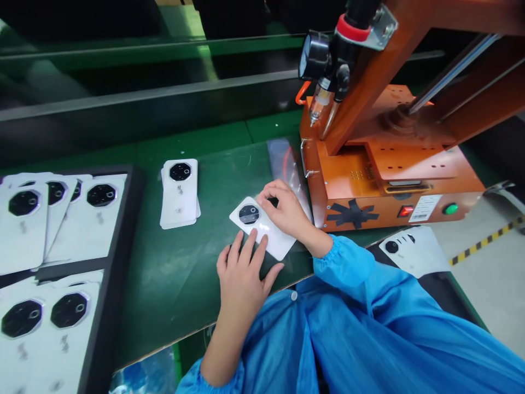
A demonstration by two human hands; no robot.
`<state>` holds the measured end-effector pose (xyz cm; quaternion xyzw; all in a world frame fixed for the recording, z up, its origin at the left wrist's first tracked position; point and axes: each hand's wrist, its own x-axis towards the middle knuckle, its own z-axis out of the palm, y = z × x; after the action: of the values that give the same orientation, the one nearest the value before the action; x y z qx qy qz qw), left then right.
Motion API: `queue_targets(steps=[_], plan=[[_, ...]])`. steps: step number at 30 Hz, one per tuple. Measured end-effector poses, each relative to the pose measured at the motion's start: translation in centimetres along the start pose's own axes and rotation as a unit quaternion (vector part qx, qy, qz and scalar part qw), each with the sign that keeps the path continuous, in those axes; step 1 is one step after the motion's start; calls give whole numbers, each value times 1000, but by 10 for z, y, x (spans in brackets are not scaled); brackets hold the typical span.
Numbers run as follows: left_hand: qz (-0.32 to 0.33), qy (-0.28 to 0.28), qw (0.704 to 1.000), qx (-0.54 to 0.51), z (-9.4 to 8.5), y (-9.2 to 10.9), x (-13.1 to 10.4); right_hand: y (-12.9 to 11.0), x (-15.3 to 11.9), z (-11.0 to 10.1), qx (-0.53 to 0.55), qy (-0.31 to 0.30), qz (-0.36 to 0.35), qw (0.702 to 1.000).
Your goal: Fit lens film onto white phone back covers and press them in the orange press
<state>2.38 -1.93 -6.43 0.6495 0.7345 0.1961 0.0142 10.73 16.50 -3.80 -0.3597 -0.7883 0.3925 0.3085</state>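
Note:
A white phone back cover [279,245] with a dark octagonal camera window lies flat and slanted on the green mat. My left hand [244,268] rests at its near edge, fingers spread, fingertips touching the white surface. Over the cover's upper right side, my right hand [287,210] has thumb and forefinger pinched together beside the camera window. Whatever is between those fingertips is too small to make out. To the left lies a small stack of similar covers [179,200], slightly fanned.
At left, a black divided tray [123,230] holds many overlapping white covers. An orange press machine [394,186] with a pressure gauge [314,54] stands at right. Beside it lie a clear plastic sheet [287,164] and, near my right sleeve, another white piece [422,254] with dark cutouts.

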Motion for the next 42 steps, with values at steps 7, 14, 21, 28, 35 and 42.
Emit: queue_targets(steps=[7, 14, 21, 28, 35, 42], plan=[[6, 17, 999, -35, -6, -13, -23, -9, -3, 5, -21, -64, 11, 998], [0, 29, 999, -32, -4, -11, -23, -13, -6, 16, -46, -103, 12, 994], [1, 32, 999, -28, -5, -12, -24, -15, -8, 21, -93, -123, 5, 988], [23, 51, 998, -18, -5, -13, -21, -14, -7, 23, -151, -98, -13, 984], [26, 53, 998, -15, -5, -12, -21, -12, -8, 24, -176, -89, -17, 980], [25, 50, 998, -15, -4, -13, -21, -12, -11, 25, -196, -76, -40, 977]])
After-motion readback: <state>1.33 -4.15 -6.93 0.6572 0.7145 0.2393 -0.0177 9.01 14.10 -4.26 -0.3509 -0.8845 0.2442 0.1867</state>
